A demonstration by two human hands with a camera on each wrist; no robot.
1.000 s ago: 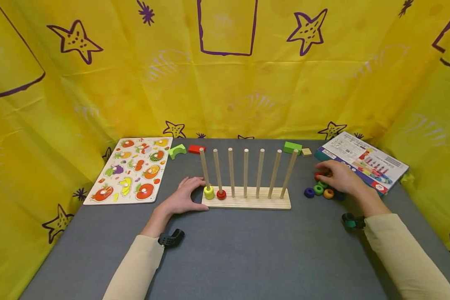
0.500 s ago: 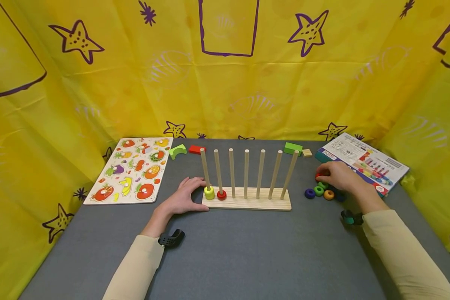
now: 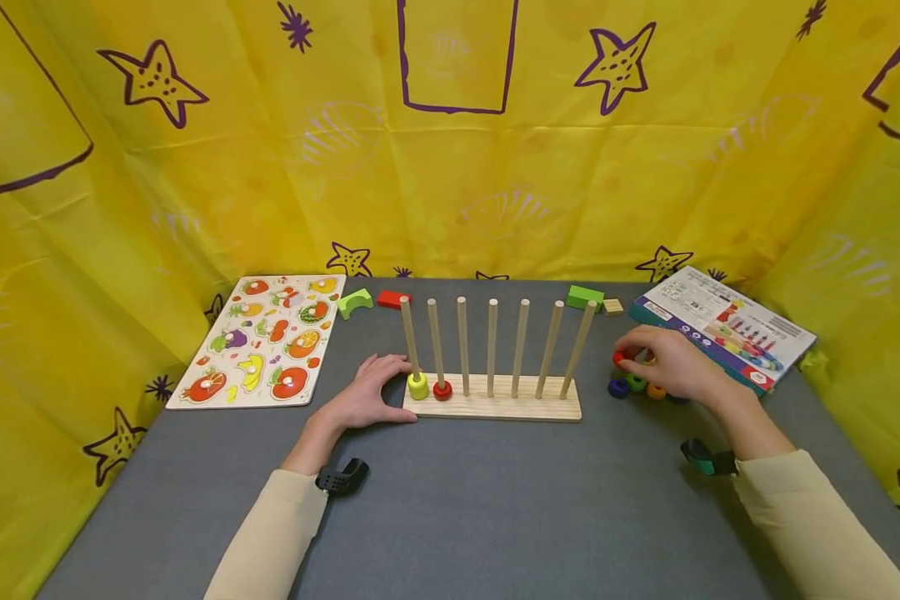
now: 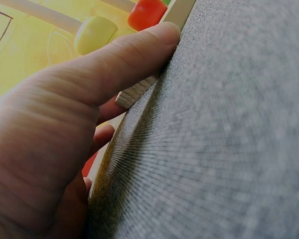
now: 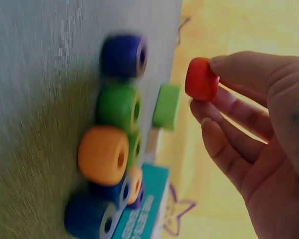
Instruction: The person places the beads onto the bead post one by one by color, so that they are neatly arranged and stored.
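A wooden peg board (image 3: 510, 407) with a row of upright pegs stands mid-table. Its left end is held by my left hand (image 3: 366, 393), thumb along the front edge and fingers behind. Yellow beads (image 3: 417, 386) sit on the leftmost peg, and a red bead (image 3: 442, 390) is on the peg beside it. Over at the right, my right hand (image 3: 671, 358) pinches another red bead (image 5: 201, 79) between thumb and fingers, raised off the table. Below that hand lie loose beads: a purple one (image 5: 122, 56), a green one (image 5: 117, 105), an orange one (image 5: 102, 154) and dark blue ones (image 5: 89, 216).
A fruit puzzle board (image 3: 262, 342) lies at the left. Behind the pegs are a green arch block (image 3: 356, 302), a red block (image 3: 394, 298), a green block (image 3: 585, 296) and a small plain wood piece (image 3: 612, 307). A printed box (image 3: 727, 325) lies at the right, behind the beads.
My right hand has picked the red bead out of the pile and shifted slightly left with it. The left hand stays on the board's end.
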